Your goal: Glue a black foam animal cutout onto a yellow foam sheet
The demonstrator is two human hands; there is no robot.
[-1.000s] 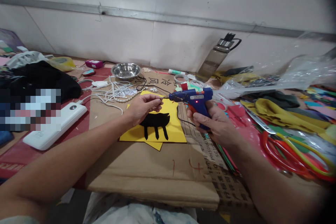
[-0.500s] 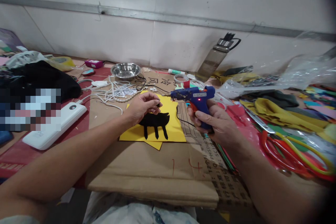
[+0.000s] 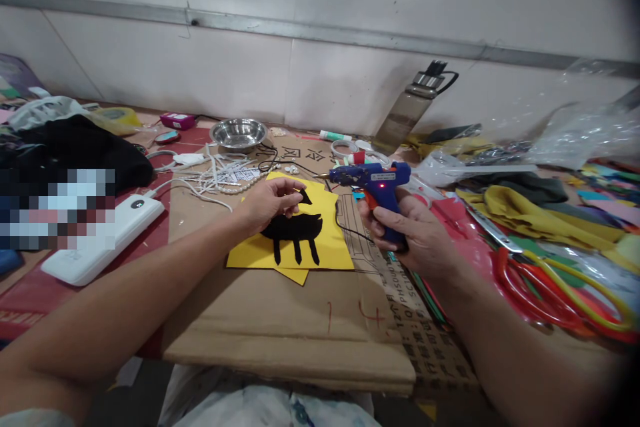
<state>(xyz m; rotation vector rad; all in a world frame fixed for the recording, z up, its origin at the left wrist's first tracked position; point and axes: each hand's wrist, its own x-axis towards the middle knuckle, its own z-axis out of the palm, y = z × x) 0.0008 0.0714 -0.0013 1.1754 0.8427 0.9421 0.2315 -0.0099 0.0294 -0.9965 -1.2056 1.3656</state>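
Observation:
My right hand point(image 3: 407, 237) grips a blue hot glue gun point(image 3: 375, 181) by its handle, nozzle pointing left, a red light lit on its side. My left hand point(image 3: 270, 203) pinches a small black piece point(image 3: 303, 198) between thumb and fingers, low over a yellow sheet point(image 3: 330, 240). On that sheet lies a black animal-shaped cutout point(image 3: 295, 230) with legs pointing toward me. The glue gun's nozzle is a short way to the right of the small black piece and above it.
The sheet rests on flat cardboard point(image 3: 280, 320). A white power bank point(image 3: 100, 237), white cables point(image 3: 210, 177) and a steel bowl point(image 3: 239, 132) are to the left and back. A bottle point(image 3: 407, 110) leans on the wall. Coloured felt, red scissors point(image 3: 550, 283) and plastic bags crowd the right.
The glue gun has drawn back to the right, away from my left hand. My left hand has lowered the small black piece toward the black cutout.

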